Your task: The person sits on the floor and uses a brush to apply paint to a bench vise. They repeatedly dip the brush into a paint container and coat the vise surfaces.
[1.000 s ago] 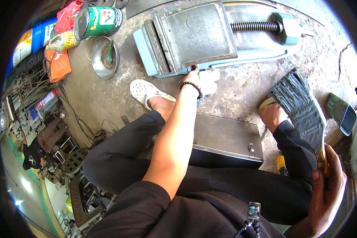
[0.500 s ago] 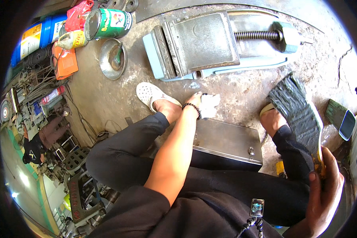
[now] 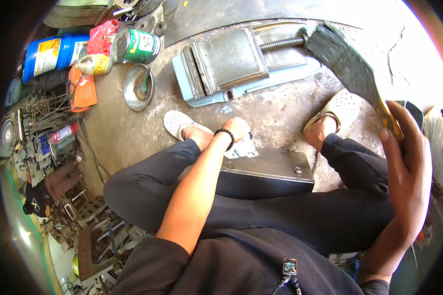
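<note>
My left hand, with a black bead bracelet at the wrist, is closed round a crumpled white rag. The rag hangs over the edge of a flat metal box. At the right, my right hand grips the yellow handle of a hand brush with a broad, dark, worn-looking head. The brush head reaches over the screw end of a grey and light-blue machine vise, which lies on the floor; from this angle I cannot tell whether they touch.
Left of the vise are a metal bowl holding a green-handled tool, a green can, a blue bucket and an orange box. A metal sheet lies behind. Another person is far left, among machinery.
My right hand has lifted the brush and swung its head up and left, over the vise's screw end. My left hand has drawn back slightly with the rag. The view has shifted.
</note>
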{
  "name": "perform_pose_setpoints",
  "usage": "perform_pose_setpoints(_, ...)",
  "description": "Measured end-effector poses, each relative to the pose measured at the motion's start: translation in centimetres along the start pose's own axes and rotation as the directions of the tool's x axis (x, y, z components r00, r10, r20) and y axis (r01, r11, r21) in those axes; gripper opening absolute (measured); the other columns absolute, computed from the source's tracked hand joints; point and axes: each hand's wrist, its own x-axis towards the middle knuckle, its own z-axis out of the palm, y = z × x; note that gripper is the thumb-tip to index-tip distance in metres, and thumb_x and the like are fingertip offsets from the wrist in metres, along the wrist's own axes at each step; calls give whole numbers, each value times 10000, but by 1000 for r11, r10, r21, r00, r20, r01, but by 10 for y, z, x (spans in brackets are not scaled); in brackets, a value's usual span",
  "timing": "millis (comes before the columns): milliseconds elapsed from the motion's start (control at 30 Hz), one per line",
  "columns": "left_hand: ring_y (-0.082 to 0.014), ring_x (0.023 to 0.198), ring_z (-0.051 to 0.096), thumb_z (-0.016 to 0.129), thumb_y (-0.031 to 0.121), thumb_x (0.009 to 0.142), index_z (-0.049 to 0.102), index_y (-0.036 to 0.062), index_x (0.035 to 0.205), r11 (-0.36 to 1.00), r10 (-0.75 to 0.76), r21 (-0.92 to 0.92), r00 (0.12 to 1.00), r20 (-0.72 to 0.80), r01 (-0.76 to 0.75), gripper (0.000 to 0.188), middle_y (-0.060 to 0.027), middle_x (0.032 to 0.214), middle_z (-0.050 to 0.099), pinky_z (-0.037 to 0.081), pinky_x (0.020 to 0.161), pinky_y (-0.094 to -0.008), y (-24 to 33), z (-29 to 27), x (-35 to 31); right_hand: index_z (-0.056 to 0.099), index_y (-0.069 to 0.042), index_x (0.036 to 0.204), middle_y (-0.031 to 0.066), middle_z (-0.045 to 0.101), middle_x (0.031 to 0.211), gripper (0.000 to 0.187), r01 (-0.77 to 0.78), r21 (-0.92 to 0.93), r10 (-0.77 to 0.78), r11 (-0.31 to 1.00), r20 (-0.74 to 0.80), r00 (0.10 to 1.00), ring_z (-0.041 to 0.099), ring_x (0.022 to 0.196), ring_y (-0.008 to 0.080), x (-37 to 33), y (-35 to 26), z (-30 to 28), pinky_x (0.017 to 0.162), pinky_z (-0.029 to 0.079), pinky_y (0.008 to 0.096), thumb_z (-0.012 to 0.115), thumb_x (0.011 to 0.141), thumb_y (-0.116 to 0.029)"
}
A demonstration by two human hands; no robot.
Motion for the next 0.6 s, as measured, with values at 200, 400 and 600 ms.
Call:
perform_pose_setpoints(200,-357,916,682,564,103,795,728,28,856,857,284,451,959,-15,-247,190,-185,970,705,559,787,-438,51,-3,-32,544,-15,1329,146,615,1205,444,-33,178,57,983,-131,990,573,1076,199,-3,13,-2,959,435,304,616,974,-272)
perform_pose_setpoints(400,-282,952,678,513,192,905,725,136,1018,809,432,505,887,-164,-300,246,-101,1049,708,545,815,-398,60,-57,-95,554,-36,1328,91,629,1055,443,165,260,-93,951,-269,959,554,918,126,-7,14,2,822,452,252,601,980,-305)
perform_pose_setpoints(600,-288,907,675,566,211,922,707,93,1061,913,388,317,787,-479,-257,231,-119,984,702,542,817,-360,25,-131,-192,550,-52,1324,12,579,817,397,231,402,-107,886,-306,946,493,697,70,-4,4,-18,613,399,203,555,990,-267)
